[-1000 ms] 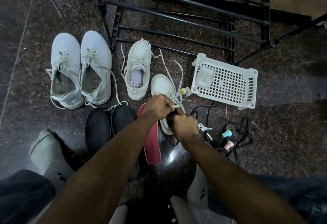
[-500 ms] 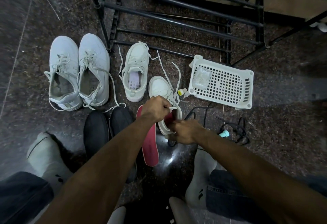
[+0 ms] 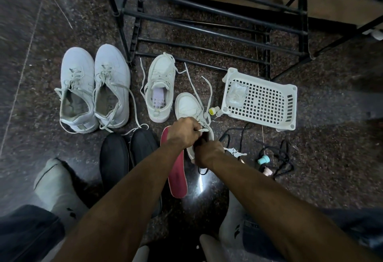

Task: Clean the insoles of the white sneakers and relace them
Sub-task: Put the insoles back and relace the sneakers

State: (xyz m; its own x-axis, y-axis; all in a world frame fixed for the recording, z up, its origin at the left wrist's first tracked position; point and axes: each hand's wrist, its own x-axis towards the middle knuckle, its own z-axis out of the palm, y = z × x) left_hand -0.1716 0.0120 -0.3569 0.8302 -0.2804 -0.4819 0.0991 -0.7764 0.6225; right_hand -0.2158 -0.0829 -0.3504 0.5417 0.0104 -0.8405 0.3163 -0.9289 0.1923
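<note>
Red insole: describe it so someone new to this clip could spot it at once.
Start at the black rack at the top and come down past the small white sneakers to the two hands. The red insole lies flat on the floor under the left forearm, beside the black shoes. It is the only red thing there.

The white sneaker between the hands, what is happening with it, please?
A person sitting on the floor works on a small white sneaker. The left hand pinches a white lace near the eyelets, and the right hand grips the sneaker's heel end. A red insole lies on the floor beside it. Its partner sneaker stands just behind, loosely laced, and a larger white pair sits to the left. A white basket is on the right.
</note>
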